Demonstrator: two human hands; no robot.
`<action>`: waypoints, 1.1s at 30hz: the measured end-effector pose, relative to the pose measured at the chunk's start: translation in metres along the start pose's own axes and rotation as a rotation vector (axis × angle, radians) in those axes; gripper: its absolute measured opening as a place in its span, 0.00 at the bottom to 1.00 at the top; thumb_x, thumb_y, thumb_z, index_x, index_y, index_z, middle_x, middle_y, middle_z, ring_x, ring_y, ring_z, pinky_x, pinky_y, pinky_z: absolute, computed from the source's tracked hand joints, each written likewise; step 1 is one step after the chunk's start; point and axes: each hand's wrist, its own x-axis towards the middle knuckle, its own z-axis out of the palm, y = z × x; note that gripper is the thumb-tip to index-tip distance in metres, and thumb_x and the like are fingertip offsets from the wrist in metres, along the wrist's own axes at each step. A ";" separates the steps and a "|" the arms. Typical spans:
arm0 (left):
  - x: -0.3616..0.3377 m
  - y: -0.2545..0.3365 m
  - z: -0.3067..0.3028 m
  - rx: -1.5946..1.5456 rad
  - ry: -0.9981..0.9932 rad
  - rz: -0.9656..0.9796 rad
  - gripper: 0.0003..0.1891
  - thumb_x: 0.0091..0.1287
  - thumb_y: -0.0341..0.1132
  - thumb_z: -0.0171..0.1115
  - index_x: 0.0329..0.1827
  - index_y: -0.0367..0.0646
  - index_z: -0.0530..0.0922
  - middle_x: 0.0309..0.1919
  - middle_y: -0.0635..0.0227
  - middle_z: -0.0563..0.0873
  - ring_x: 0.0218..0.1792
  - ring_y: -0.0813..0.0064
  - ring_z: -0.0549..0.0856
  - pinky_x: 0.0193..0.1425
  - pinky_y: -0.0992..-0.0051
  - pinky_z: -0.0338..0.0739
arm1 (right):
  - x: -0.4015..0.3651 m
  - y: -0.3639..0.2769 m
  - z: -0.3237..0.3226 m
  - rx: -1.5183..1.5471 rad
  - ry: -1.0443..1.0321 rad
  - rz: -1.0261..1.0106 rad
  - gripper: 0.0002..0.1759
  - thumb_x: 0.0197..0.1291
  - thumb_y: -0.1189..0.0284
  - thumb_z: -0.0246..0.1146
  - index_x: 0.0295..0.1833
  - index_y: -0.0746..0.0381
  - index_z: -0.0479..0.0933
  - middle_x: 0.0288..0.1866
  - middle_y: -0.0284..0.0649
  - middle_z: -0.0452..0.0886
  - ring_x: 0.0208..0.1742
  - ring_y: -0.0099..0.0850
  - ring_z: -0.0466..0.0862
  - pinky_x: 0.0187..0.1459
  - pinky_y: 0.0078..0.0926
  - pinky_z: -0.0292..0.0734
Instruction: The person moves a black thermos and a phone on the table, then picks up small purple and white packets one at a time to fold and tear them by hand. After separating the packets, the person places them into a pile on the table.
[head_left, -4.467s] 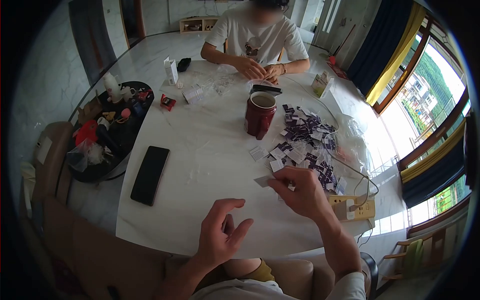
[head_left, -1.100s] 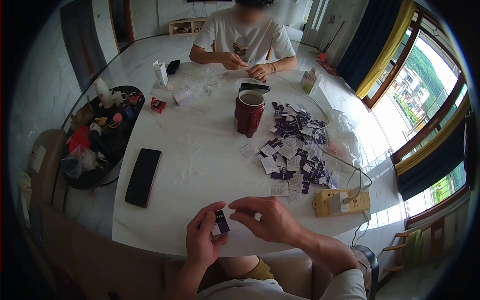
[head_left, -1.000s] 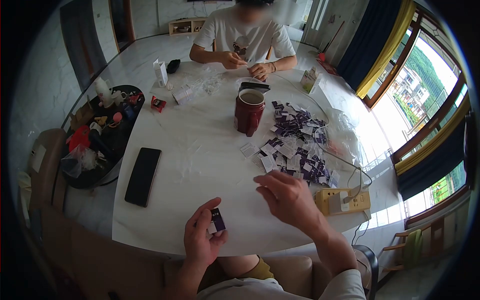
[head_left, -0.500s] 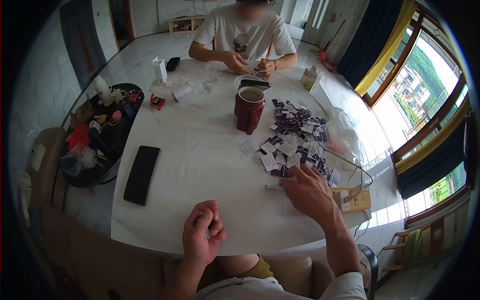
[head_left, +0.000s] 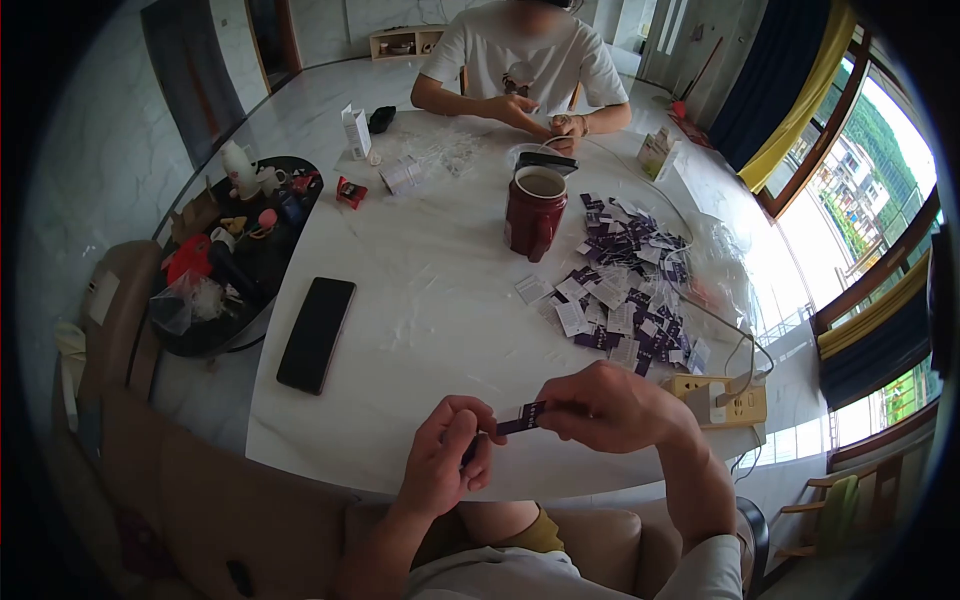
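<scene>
Pinches a purple tag by its right end in the right hand, just above the near edge of the surface. Runs leftward from that grip, long axis almost level, dipping slightly toward the left hand. Meets the left fingertips at the free end. Left grip clenched, contents too hidden to name. Well apart from the pile beyond.

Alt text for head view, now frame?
The left hand and right hand pinch a small purple tag between them over the near edge of a white table. Beyond lie a pile of tags, a red mug and a black phone; a person sits opposite.
</scene>
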 end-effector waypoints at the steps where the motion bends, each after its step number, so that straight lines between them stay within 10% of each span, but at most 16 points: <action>1: -0.001 0.000 0.002 0.026 -0.018 0.011 0.12 0.86 0.40 0.49 0.54 0.39 0.73 0.39 0.61 0.84 0.22 0.88 0.69 0.23 0.81 0.69 | 0.004 -0.002 0.003 -0.072 -0.038 -0.031 0.08 0.67 0.71 0.63 0.43 0.64 0.84 0.26 0.46 0.85 0.28 0.45 0.86 0.34 0.41 0.79; 12: -0.001 0.002 0.000 0.136 -0.016 -0.066 0.06 0.83 0.33 0.53 0.51 0.39 0.71 0.40 0.58 0.87 0.21 0.87 0.72 0.24 0.79 0.72 | 0.017 -0.005 0.015 -0.133 0.023 -0.042 0.09 0.62 0.71 0.67 0.43 0.63 0.87 0.30 0.51 0.87 0.34 0.51 0.88 0.40 0.44 0.82; 16: 0.000 0.002 -0.003 0.160 -0.083 -0.040 0.05 0.82 0.30 0.50 0.55 0.39 0.69 0.42 0.57 0.86 0.24 0.82 0.78 0.27 0.76 0.79 | 0.015 0.002 0.024 -0.102 0.116 -0.116 0.07 0.62 0.74 0.71 0.44 0.62 0.88 0.29 0.44 0.87 0.27 0.39 0.86 0.32 0.33 0.80; 23: -0.003 0.014 0.008 0.053 -0.014 -0.102 0.21 0.77 0.26 0.43 0.72 0.37 0.66 0.49 0.54 0.83 0.37 0.64 0.89 0.34 0.67 0.88 | 0.015 0.001 0.033 -0.239 0.236 -0.226 0.05 0.63 0.74 0.69 0.42 0.63 0.87 0.36 0.43 0.89 0.36 0.45 0.89 0.39 0.39 0.83; 33: 0.001 0.002 -0.006 -0.118 0.177 0.012 0.25 0.73 0.24 0.46 0.74 0.40 0.70 0.64 0.48 0.81 0.46 0.64 0.88 0.43 0.65 0.87 | 0.022 0.011 0.007 -0.265 0.410 -0.105 0.04 0.64 0.74 0.68 0.40 0.63 0.86 0.32 0.46 0.88 0.33 0.48 0.88 0.37 0.40 0.83</action>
